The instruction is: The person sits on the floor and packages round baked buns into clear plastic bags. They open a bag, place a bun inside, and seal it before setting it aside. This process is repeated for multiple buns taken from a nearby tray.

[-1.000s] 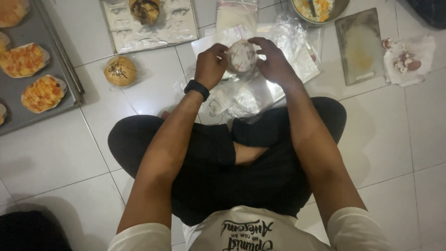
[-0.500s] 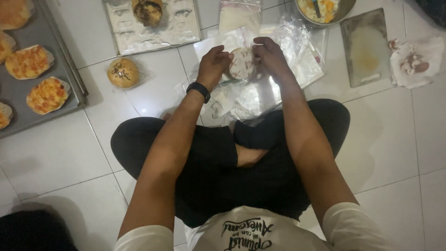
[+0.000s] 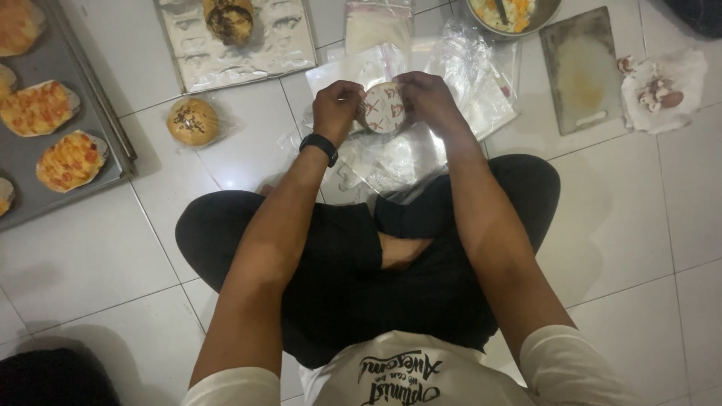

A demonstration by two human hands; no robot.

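Note:
I sit cross-legged on a white tiled floor. My left hand (image 3: 336, 109) and my right hand (image 3: 423, 100) together hold a small round wrapped bun (image 3: 384, 107) with a round printed sticker on its clear wrapper, just above a pile of clear plastic bags (image 3: 391, 154). A black watch is on my left wrist. Both hands pinch the edges of the package from either side.
A wrapped bun (image 3: 192, 121) lies on the floor to the left. A grey baking tray (image 3: 45, 180) with topped breads stands far left. A foil-lined tray (image 3: 248, 53) holds a dark bun at the back. A metal bowl (image 3: 511, 13), a grey board (image 3: 583, 68) and crumpled paper (image 3: 665, 90) lie right.
The round package has turned in my hands, so its stickered face now shows. Both hands have stayed in front of me over the plastic bags.

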